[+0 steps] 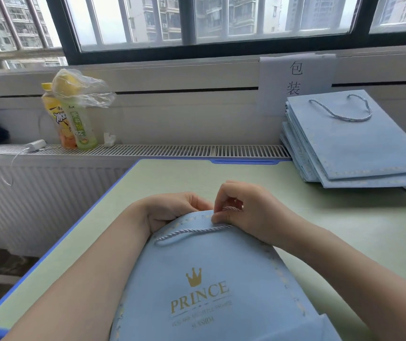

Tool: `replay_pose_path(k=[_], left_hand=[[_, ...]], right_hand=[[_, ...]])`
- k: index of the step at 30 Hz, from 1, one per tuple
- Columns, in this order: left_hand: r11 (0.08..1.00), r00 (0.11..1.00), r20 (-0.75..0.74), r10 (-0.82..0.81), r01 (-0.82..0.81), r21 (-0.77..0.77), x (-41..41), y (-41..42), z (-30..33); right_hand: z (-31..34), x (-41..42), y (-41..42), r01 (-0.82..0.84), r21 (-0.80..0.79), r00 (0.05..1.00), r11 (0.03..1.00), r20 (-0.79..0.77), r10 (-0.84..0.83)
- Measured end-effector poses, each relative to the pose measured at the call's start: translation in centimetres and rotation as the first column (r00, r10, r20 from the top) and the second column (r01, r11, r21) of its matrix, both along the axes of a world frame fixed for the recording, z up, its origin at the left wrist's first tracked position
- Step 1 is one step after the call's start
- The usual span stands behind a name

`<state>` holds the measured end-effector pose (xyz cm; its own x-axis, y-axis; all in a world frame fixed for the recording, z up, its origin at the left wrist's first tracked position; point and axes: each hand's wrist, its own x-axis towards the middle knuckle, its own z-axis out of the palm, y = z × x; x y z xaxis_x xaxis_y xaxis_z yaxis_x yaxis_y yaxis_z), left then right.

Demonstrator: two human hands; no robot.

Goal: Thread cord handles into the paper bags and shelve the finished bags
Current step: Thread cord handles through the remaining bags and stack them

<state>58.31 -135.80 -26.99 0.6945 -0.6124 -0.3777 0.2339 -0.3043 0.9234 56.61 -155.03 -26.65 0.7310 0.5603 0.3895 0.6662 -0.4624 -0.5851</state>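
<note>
Head view shows my right hand [240, 210] pinching the cord [192, 233] end at the top edge of the blue bag [204, 286], fingers curled tight on it. My left hand [170, 212] grips the same edge from the other side, steadying the paper. One cord handle already lies across the bag's face. The bag rests on the green desk [344, 230] in front of me. I judge the main risks are the cord fraying or missing the hole, or the paper creasing under my grip. Finished bags [354, 143] sit stacked at the desk's far right corner.
</note>
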Motion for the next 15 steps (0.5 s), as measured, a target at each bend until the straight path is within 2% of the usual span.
replay_pose_path(k=[3, 5, 7, 9, 15], left_hand=[[0.997, 1.000, -0.002, -0.014, 0.014, -0.073, -0.1, 0.2, 0.0], [0.991, 1.000, 0.002, -0.020, 0.020, -0.134, -0.2, 0.2, 0.1], [0.982, 1.000, -0.010, -0.002, 0.001, -0.189, -0.3, 0.1, 0.1], [0.975, 1.000, -0.014, 0.006, -0.009, -0.222, -0.3, 0.1, 0.1], [0.969, 0.997, 0.048, -0.053, 0.063, -0.241, -1.4, -1.0, 0.9]], right_hand=[[0.2, 0.2, -0.2, -0.005, -0.050, 0.999, 0.999, 0.033, 0.006], [0.7, 0.3, -0.6, -0.040, 0.015, 0.996, 0.999, -0.081, 0.041], [1.1, 0.1, -0.9, -0.129, 0.162, 0.962, 0.978, -0.218, 0.162], [1.4, -0.1, -1.1, -0.176, 0.253, 0.937, 0.951, -0.255, 0.241], [1.5, -0.3, -1.1, -0.216, 0.284, 0.871, 0.934, -0.375, 0.316]])
